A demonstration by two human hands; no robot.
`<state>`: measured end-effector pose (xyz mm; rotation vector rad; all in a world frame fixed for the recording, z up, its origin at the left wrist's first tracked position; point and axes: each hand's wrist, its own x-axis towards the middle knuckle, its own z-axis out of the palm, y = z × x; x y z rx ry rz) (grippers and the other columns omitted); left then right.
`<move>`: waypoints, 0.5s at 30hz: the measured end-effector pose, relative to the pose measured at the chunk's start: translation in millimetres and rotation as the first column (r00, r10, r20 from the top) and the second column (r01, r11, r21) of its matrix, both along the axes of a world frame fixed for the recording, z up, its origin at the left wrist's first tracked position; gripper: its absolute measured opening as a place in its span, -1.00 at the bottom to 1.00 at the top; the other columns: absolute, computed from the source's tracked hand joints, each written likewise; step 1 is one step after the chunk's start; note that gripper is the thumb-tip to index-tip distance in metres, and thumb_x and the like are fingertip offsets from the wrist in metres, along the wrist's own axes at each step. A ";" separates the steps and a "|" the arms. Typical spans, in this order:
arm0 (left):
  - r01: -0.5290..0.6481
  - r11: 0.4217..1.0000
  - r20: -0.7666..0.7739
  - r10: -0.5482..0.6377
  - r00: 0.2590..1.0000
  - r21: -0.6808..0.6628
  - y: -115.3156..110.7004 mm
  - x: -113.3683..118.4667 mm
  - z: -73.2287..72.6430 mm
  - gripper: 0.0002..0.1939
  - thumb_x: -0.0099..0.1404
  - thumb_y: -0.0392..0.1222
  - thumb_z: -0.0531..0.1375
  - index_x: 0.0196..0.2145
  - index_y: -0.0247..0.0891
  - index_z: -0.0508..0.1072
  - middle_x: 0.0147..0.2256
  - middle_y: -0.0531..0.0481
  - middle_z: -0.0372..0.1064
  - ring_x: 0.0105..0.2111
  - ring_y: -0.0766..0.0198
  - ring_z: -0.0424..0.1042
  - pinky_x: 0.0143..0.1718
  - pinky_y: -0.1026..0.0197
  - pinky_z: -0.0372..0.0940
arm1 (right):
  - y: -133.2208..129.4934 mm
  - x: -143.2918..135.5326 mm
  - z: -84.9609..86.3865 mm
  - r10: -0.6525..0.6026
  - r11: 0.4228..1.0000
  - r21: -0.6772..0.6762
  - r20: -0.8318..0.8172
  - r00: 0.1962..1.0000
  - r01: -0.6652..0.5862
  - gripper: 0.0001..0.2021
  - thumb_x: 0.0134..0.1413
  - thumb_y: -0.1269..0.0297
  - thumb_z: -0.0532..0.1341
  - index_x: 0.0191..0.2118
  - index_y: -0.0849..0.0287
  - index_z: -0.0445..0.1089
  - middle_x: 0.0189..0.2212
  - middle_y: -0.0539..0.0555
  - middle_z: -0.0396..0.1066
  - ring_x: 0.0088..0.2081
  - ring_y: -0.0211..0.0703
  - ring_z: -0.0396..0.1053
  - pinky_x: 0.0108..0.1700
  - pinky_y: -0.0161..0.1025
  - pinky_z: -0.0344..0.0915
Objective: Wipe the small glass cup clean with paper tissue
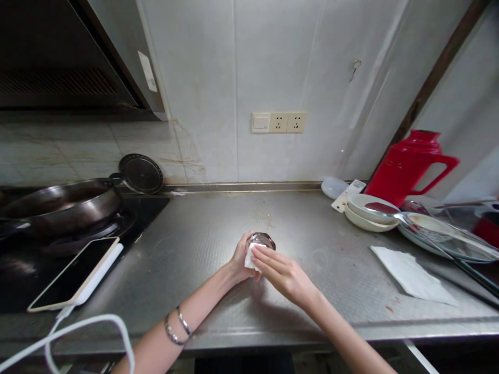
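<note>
- The small shiny cup (263,239) is held near the middle of the counter (210,221), toward its front edge; its exact kind is hard to make out.
- The left hand (239,261) is closed around the cup's side, its fingers partly hidden. Two bracelets (177,327) circle that forearm.
- The right hand (286,271) reaches across, fingers together and nearly straight, pressing a white tissue (250,258) against the cup. Its thumb is hidden, so I cannot tell whether it also pinches the tissue.
- Metal counter surface stretches from the cup back to the wall (202,78), and to both sides of the hands. The front edge runs beneath the forearms.
- Well to the right, a flat napkin (413,275) lies near the front edge.
- Behind it are stacked bowls (366,215) with a spoon (381,208) across them, plates (440,234) and a red jug (409,166).
- To the left, a phone (76,278) and a white block (99,274) beside it lie across the stove's (19,280) edge, with a white cable (91,319) looping forward.
- Farther back, a pan (66,210) sits on the stove, and a round dark disc (141,174) leans against the wall.
</note>
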<state>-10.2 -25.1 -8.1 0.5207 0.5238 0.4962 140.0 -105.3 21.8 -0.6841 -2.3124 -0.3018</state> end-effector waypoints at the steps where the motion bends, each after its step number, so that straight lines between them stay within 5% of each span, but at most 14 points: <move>1: 0.001 1.000 -0.016 -0.001 1.000 0.021 -0.5 0.1 2.2 -0.39 0.15 0.30 0.03 -0.39 -0.39 0.45 -0.69 -0.01 0.28 -0.77 0.25 0.26 -0.80 0.27 0.06 | -0.9 5.6 2.7 0.023 1.000 0.000 0.019 1.000 -0.023 -0.62 0.25 0.48 0.03 0.16 0.25 0.23 0.10 0.21 0.32 0.22 -0.07 0.13 0.19 -0.05 0.25; 8: 0.104 0.990 0.005 -0.105 0.994 0.096 -2.6 -2.1 10.2 -0.29 0.22 0.28 -0.08 -0.25 -0.50 0.46 -0.70 -0.05 0.30 -0.78 0.23 0.25 -0.82 0.26 0.09 | -1.0 32.5 13.1 0.109 0.994 0.009 0.102 0.989 -0.110 -0.57 0.22 0.52 0.06 0.20 0.32 0.16 0.10 0.25 0.31 0.21 -0.06 0.15 0.18 -0.03 0.26; 15: 0.269 0.962 -0.078 -0.264 0.961 0.050 6.0 -9.8 9.2 -0.33 0.15 0.35 -0.04 -0.31 -0.38 0.45 -0.59 -0.14 0.38 -0.62 0.08 0.41 -0.78 0.28 0.12 | 7.2 45.8 18.4 0.138 0.990 -0.001 0.095 0.986 -0.139 -0.61 0.18 0.51 0.12 0.13 0.26 0.26 0.01 0.21 0.41 0.13 -0.09 0.28 0.13 -0.10 0.34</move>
